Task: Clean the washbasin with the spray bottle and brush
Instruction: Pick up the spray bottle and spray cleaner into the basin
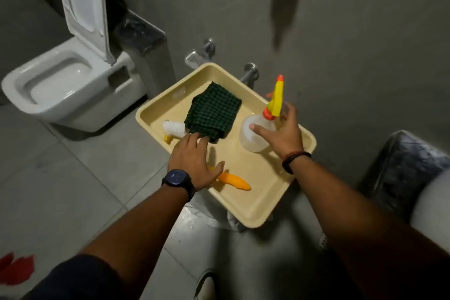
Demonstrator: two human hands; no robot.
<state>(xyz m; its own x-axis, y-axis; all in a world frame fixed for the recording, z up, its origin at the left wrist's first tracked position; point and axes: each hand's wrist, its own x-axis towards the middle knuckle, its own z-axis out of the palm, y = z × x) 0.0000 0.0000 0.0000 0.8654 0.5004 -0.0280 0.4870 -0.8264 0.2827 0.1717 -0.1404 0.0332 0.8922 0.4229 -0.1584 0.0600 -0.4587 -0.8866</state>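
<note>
Now both hands spread, empty: left hand (pixel 194 163) over brush (pixel 233 181), right hand (pixel 280 131) at spray bottle (pixel 258 134).

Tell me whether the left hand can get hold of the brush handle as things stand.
Probably yes. The left hand is spread directly over the brush, whose orange handle lies bare in the tray; the green cloth covers only the part nearer the bristles.

- White toilet (pixel 60 87) sits at left, lid (pixel 81 0) up.
- Green waffle cloth (pixel 213 112) lies folded in the beige tray (pixel 255 212).
- Red shape (pixel 17 270) marks the floor's lower-left corner.
</note>
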